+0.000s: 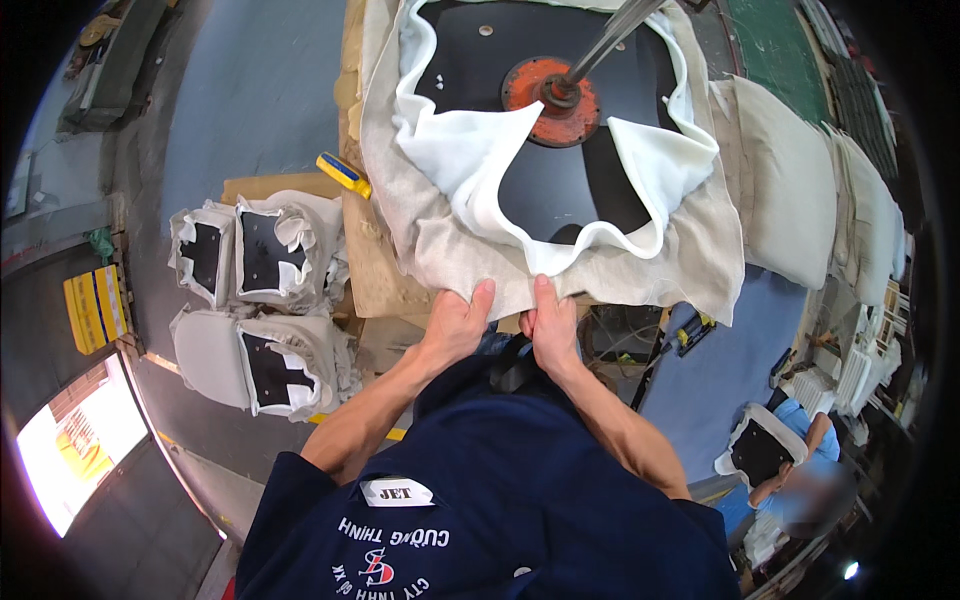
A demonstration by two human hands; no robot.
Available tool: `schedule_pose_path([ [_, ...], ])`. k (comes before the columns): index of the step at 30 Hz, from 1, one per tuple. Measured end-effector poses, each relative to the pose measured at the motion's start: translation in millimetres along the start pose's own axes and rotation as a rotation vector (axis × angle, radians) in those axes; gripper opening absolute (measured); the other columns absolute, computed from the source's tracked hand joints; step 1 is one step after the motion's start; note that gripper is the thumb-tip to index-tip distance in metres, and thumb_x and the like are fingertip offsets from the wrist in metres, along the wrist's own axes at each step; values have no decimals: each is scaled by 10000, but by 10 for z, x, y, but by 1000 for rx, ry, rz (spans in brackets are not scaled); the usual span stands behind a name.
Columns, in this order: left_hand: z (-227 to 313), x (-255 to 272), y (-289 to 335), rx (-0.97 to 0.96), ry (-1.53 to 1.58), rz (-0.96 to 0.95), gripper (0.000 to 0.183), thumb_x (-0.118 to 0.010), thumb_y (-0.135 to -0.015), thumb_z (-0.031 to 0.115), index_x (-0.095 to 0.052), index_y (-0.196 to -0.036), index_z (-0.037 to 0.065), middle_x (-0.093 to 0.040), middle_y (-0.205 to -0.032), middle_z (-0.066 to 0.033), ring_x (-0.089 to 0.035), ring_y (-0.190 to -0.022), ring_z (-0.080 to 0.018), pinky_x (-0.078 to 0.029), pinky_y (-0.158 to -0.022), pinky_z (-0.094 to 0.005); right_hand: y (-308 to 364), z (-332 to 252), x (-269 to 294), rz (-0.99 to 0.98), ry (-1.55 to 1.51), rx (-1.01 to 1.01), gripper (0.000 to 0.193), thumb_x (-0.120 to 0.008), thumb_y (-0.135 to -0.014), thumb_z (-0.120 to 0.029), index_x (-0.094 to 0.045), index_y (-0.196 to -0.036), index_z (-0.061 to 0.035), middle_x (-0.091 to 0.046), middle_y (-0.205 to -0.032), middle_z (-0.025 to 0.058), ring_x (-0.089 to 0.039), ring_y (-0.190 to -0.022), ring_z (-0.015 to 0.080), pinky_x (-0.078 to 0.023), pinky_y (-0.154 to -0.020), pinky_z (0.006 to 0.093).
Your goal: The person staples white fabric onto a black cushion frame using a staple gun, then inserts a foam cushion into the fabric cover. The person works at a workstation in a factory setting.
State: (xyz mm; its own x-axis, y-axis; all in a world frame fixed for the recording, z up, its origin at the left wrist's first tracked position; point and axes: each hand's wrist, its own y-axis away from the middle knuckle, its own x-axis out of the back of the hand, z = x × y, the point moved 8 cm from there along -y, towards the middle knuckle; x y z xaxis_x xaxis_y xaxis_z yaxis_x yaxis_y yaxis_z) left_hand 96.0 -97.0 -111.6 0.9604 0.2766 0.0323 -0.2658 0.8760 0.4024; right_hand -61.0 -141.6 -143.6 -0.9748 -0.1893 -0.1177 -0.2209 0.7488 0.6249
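Note:
A seat cushion lies upside down on the bench, its black base board (555, 190) facing up. White padding (465, 150) stands up in a wavy rim around the board. Beneath it spreads beige fabric (440, 245), its loose edges reaching past the padding. At the near edge, my left hand (458, 322) pinches the fabric with the thumb on top. Just to its right my right hand (552, 322) grips the same edge, thumb up, close to a fold of padding. An orange round press plate (550, 100) on a metal rod (610, 45) rests on the board.
A yellow-and-blue handled tool (343, 174) lies at the bench's left edge. Several part-covered cushions (275, 255) sit stacked at left. Beige cushions (780, 180) line the right side. A power tool (693, 330) lies at right. Lower right, another person holds a cushion (762, 448).

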Motion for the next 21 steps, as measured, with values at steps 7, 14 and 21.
schedule_pose_path([
  [7, -199, -87, 229, 137, -13, -112, 449, -516, -1097, 383, -676, -911, 6, -624, -734, -30, -570, -646, -124, -468, -613, -309, 143, -72, 141, -10, 60, -78, 561, -492, -1113, -384, -565, -656, -66, -472, -511, 8, -460, -437, 108, -360, -425, 294],
  [14, -582, -83, 298, 583, 1069, 113, 594, -588, -1028, 483, -445, -1446, 86, -555, -1429, -71, -576, -1233, -177, -472, -1012, -399, 73, -90, 296, -75, 91, -110, 603, -512, -1099, -436, -522, -614, -77, -485, -518, 24, -491, -453, 132, -375, -440, 302],
  [21, -782, -45, 280, 601, 817, 12, 509, -587, -1046, 448, -556, -1350, 41, -647, -1236, -98, -626, -1063, -168, -519, -873, -362, 70, 57, 484, -108, 75, -147, 631, -495, -1097, -480, -547, -622, -67, -560, -556, 50, -558, -504, 156, -426, -494, 293],
])
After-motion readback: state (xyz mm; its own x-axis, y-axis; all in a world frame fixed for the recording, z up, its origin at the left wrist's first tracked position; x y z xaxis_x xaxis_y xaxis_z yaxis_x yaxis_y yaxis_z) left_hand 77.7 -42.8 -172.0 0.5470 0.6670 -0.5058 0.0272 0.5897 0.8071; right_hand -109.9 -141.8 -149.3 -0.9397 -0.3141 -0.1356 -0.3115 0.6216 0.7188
